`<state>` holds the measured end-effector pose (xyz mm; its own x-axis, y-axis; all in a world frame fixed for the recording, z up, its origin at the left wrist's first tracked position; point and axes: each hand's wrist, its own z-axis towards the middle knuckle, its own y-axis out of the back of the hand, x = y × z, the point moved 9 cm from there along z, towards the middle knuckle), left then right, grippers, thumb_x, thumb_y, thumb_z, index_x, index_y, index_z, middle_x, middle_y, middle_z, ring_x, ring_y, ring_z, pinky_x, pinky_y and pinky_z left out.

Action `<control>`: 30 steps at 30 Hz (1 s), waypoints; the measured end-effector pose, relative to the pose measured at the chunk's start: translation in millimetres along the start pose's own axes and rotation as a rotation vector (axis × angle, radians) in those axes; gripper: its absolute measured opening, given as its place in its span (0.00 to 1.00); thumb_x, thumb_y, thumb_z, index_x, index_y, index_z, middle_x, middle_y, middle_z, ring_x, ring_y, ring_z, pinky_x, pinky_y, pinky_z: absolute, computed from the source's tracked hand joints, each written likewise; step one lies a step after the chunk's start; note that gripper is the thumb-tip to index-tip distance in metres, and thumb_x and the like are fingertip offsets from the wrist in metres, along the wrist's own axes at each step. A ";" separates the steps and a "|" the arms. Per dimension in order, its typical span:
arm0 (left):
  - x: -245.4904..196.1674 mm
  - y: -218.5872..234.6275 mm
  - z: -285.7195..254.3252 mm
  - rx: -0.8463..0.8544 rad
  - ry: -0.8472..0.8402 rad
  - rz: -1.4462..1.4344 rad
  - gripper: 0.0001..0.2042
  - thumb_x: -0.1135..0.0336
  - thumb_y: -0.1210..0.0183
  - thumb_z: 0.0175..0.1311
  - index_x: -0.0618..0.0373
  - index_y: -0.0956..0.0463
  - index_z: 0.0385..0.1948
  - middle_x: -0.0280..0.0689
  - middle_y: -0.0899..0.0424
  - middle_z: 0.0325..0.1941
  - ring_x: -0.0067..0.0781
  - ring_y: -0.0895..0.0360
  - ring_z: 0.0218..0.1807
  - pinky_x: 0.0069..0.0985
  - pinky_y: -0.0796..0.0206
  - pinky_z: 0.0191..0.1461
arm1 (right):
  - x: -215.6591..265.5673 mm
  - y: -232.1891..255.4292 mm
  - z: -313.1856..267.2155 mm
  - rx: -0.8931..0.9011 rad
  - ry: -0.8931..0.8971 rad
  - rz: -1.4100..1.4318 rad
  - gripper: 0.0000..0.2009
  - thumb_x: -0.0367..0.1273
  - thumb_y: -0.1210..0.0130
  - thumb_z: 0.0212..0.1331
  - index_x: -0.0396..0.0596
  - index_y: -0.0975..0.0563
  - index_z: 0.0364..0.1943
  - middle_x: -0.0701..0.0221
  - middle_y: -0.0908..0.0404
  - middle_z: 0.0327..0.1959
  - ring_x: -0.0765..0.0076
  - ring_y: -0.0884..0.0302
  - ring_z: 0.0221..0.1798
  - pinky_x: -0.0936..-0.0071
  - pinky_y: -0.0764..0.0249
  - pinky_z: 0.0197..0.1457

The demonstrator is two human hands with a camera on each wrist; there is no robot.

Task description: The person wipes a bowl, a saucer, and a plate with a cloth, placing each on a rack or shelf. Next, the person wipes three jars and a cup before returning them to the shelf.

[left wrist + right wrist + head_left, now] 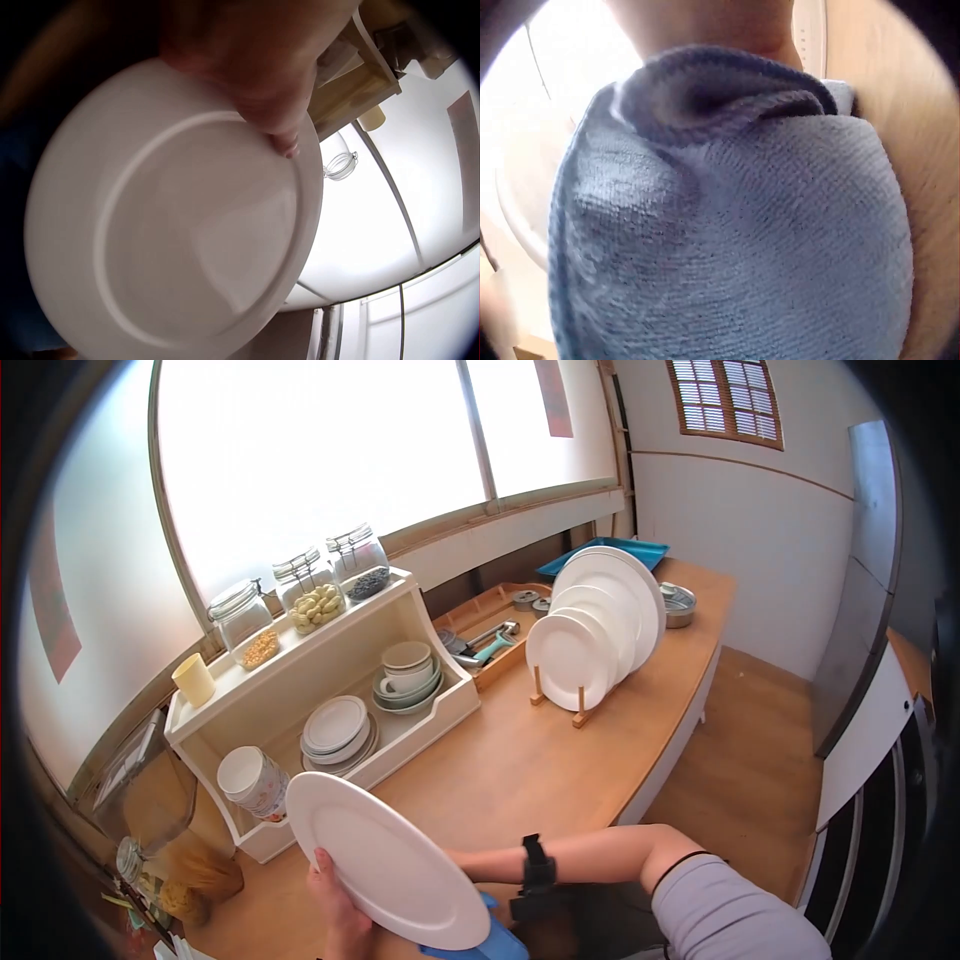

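A large white plate point(390, 860) is held tilted above the counter's near end. My left hand point(342, 910) grips its left rim, with the thumb over the face. In the left wrist view, that hand point(255, 60) lies across the rim of the plate point(195, 232). My right hand is behind the plate in the head view, beside a blue cloth point(500, 945). The right wrist view shows the right hand point(712, 30) holding the blue cloth point(735, 240), which covers its fingers.
Several white plates point(570, 660) stand in a wooden rack on the counter point(530, 780). A cream shelf point(450, 710) at the left holds bowls, stacked plates and cups, with glass jars point(312, 600) on top. Behind are a utensil tray point(490, 678) and blue tray point(650, 550).
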<state>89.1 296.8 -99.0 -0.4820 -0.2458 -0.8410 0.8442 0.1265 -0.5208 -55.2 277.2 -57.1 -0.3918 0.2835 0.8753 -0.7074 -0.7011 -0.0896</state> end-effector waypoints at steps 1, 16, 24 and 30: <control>-6.1 0.7 0.5 0.008 -0.045 0.041 0.27 0.47 0.47 0.64 0.62 0.36 0.54 0.41 0.24 0.49 0.37 0.25 0.49 0.34 0.30 0.53 | -3.9 11.2 -13.9 0.035 -0.026 0.094 0.14 0.32 0.49 0.59 0.42 0.30 0.48 0.64 0.22 0.43 0.64 0.23 0.45 0.69 0.27 0.47; -4.1 25.1 10.6 -0.134 0.069 0.130 0.24 0.53 0.50 0.68 0.64 0.35 0.56 0.44 0.25 0.54 0.39 0.26 0.53 0.35 0.33 0.57 | 3.6 66.6 -7.2 0.041 -0.463 0.878 0.26 0.50 0.50 0.62 0.43 0.30 0.52 0.68 0.23 0.45 0.75 0.26 0.48 0.78 0.31 0.55; -10.2 -9.6 -9.1 -0.231 0.246 0.311 0.26 0.65 0.46 0.65 0.66 0.42 0.61 0.48 0.33 0.61 0.44 0.30 0.58 0.36 0.34 0.61 | -47.9 105.5 -3.7 -0.033 -0.391 0.658 0.21 0.46 0.48 0.60 0.42 0.27 0.45 0.72 0.25 0.39 0.79 0.30 0.38 0.80 0.32 0.42; -96.9 -132.5 -1.7 -0.154 -0.073 0.773 0.25 0.70 0.41 0.60 0.69 0.38 0.58 0.47 0.28 0.56 0.40 0.28 0.54 0.35 0.30 0.54 | -67.6 128.0 25.9 -0.165 -0.237 1.084 0.29 0.52 0.50 0.61 0.38 0.27 0.52 0.71 0.22 0.41 0.78 0.27 0.39 0.79 0.30 0.47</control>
<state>23.5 305.5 51.2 0.2492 -0.0953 -0.9638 0.8888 0.4178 0.1885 -104.0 151.3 -115.4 -0.7386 -0.5679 0.3632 -0.1365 -0.4017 -0.9056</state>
